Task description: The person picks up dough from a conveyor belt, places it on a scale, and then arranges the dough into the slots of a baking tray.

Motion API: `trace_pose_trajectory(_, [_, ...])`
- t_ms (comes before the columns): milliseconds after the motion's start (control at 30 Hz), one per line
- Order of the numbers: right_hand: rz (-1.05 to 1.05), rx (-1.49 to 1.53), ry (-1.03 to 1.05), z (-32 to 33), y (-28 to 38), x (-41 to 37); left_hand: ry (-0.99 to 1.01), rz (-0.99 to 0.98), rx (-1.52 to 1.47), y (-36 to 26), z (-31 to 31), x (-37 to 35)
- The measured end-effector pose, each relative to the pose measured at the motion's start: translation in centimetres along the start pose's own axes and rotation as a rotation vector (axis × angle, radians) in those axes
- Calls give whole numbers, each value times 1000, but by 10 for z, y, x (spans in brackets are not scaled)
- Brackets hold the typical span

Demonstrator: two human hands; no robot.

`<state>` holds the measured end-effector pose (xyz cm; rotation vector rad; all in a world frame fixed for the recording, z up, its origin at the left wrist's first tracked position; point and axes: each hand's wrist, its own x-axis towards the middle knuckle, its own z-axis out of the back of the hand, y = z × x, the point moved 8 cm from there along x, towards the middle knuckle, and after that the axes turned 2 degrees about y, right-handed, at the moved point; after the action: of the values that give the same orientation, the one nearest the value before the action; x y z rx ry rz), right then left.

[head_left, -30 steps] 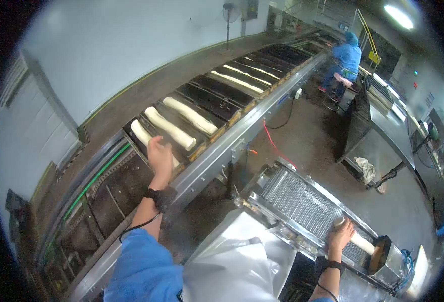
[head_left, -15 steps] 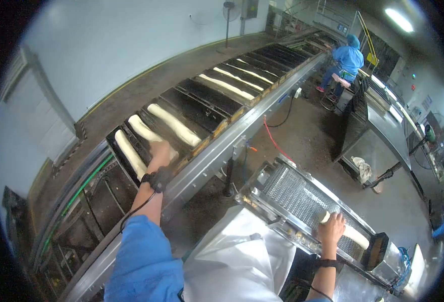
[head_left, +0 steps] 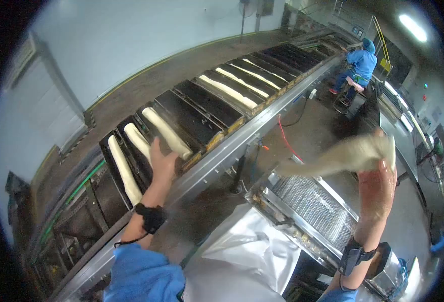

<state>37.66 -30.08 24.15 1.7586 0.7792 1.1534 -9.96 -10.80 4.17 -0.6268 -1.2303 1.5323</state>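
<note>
My right hand (head_left: 378, 189) is raised over the right side, closed on a long roll of dough (head_left: 337, 155) that is blurred by motion and stretches out to the left. My left hand (head_left: 162, 162) has its fingers apart and holds nothing. It is at the near edge of the long black pans, beside a dough roll (head_left: 137, 140) partly hidden behind it. On either side lie another dough roll (head_left: 124, 171) and a thicker dough roll (head_left: 166, 133), each in its own black pan. Below my right hand is a metal mesh conveyor (head_left: 310, 199).
The black pans (head_left: 194, 113) stand in a row along a steel conveyor rail (head_left: 252, 132); farther pans hold thinner dough strips (head_left: 228, 91). A person in blue (head_left: 361, 63) sits by the far end. At right stands a steel table (head_left: 402, 143).
My right hand has lifted the dough roll off the mesh conveyor, swinging it up and to the right. My left hand has come off the dough in the pan, its fingers spreading.
</note>
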Motion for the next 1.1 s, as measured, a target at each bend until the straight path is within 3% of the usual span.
trace_pose_trajectory(33, [-9,93,81,-28,6,2,-5,0,5,1,-4,3])
trace_pose_trajectory(100, [45,296,330,-98,20,-3,140,64,-316,12,-27,9])
trace_pose_trajectory(167, [4,322,398,-117,13,-14,134,80,-278,0,-24,8])
trace_pose_trajectory(233, [-64,274,402,-107,-7,-22,182,360,-213,19,-27,9])
trace_pose_trajectory(300, [-117,137,417,-73,-39,-29,180,321,-189,44,-18,19])
trace_pose_trajectory(400, [-231,-448,259,36,-117,-44,84,417,-162,44,4,10])
trace_pose_trajectory(467, [-166,-1055,196,141,-178,-71,84,432,-209,54,12,7])
trace_pose_trajectory(533, [-295,-1630,103,224,-198,-108,83,437,-254,58,19,5])
trace_pose_trajectory(600, [-559,-1924,-102,324,-210,-140,7,432,-147,60,33,1])
trace_pose_trajectory(633, [-543,-2200,-99,332,-196,-162,-32,429,-94,61,39,0])
trace_pose_trajectory(700, [-382,-2200,-90,422,-213,-218,-67,437,-105,61,48,-4])
trace_pose_trajectory(733, [-570,-2115,-106,434,-219,-217,-99,443,-122,63,54,-7])
trace_pose_trajectory(767, [-563,-2111,-95,431,-214,-218,-110,445,-118,71,56,-8])
trace_pose_trajectory(833, [-483,-2015,-137,424,-188,-226,-223,17,591,53,67,-5])
trace_pose_trajectory(867, [-499,-2040,-137,377,-162,-215,-230,25,597,52,71,-8])
trace_pose_trajectory(933, [-581,-2105,-125,372,-159,-212,-100,-229,334,26,54,-9])
trace_pose_trajectory(967, [-673,-2171,-125,374,-160,-212,-108,-222,337,27,54,-8])
trace_pose_trajectory(1000, [-520,-2170,-122,377,-165,-210,-20,-179,406,33,46,-4])
trace_pose_trajectory(1033, [-507,-2169,-115,387,-173,-208,66,-137,472,38,39,-2])
trace_pose_trajectory(1100, [-458,-1833,-77,382,-176,-200,86,-91,594,30,37,-8])
